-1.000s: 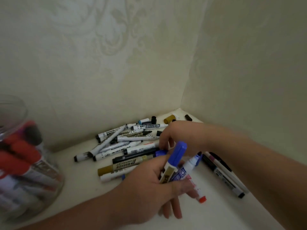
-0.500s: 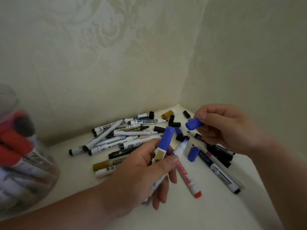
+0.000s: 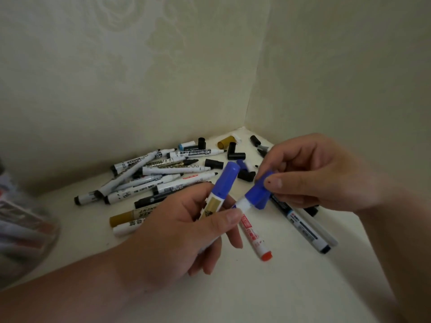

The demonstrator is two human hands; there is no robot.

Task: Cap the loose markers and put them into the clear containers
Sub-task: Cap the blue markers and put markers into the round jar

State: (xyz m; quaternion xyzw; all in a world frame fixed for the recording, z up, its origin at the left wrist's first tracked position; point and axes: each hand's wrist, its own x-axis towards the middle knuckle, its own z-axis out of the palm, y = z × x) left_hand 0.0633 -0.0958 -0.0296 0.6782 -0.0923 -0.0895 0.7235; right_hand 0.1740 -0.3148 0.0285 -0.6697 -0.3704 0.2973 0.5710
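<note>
- A heap of markers lay on the surface, back in the corner where the two walls met.
- Loose caps lay behind and to the right of the heap.
- The left hand was in front of the heap, the right hand to its right.
- Between the hands, a cap sat over a marker's end.
- A container stood at far left.

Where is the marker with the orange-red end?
In the head view, the orange-red-ended marker lies on the white surface near the middle, just below the left hand's fingers, left of the two long markers.
</note>
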